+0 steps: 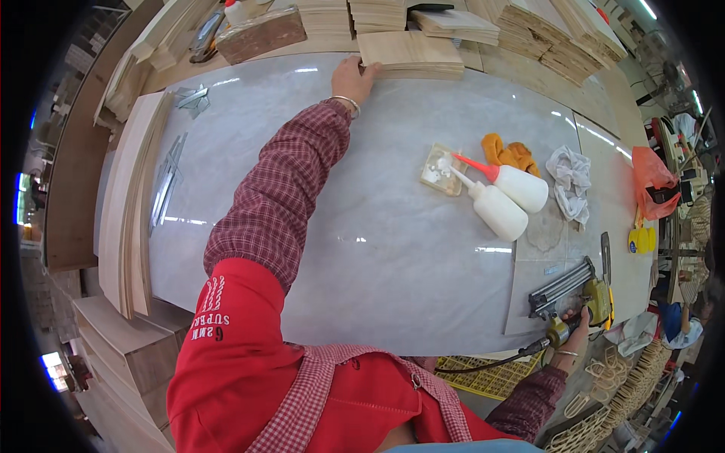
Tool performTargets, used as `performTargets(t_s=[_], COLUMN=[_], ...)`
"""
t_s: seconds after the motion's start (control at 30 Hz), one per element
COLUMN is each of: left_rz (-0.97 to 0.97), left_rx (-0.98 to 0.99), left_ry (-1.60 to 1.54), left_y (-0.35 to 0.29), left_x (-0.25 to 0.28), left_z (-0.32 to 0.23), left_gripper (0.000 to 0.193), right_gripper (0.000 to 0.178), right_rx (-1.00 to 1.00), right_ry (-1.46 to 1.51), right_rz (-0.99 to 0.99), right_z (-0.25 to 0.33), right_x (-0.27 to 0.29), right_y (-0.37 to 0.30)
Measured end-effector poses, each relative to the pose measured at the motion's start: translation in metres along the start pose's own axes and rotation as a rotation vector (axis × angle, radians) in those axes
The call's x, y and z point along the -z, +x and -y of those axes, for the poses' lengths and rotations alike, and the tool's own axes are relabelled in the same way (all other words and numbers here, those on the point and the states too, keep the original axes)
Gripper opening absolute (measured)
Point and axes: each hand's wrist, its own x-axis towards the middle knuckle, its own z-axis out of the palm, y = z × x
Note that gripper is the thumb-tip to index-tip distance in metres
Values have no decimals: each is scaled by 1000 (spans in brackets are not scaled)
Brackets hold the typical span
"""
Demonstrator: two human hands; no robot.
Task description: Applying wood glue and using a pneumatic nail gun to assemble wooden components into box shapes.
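Head view: wooden-board stack [411,53] lies right of left hand [353,79], touching, long axis left-right; can't tell if fingers pinch. Right hand [574,332], farther, curls round nail gun [599,297].

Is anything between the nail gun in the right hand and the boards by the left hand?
Yes: two white bottles lie on the table between the nail gun and the boards. Nothing visible separates the left hand from the boards.

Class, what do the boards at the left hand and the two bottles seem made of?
Boards: wood, apparently unpainted, given pale colour and faint grain; solid or plywood is unclear. Red-tipped bottle and white-tipped bottle: probably plastic, smooth finish, given their milky, rounded bodies.
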Motion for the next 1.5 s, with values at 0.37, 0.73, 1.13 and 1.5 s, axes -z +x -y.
performTargets(t_s=[0.37,0.73,1.13,1.5], left_rz=[42,-33,87,84], left_rx=[-103,-141,-47,-9], left_ry=[-17,-68,-121,-199], left_y=[5,4,0,0], left_x=[-5,-8,1,0], left_z=[12,23,11,9], left_gripper=[37,35,41,43], right_gripper=[35,30,46,36], right_rx=[604,562,398,814], right_ry=[-2021,-1054,-804,-1040], right_rz=[-149,727,610,219], right_z=[80,52,-24,8], right_x=[-17,-418,-544,-582], right_y=[-1,50,100,93])
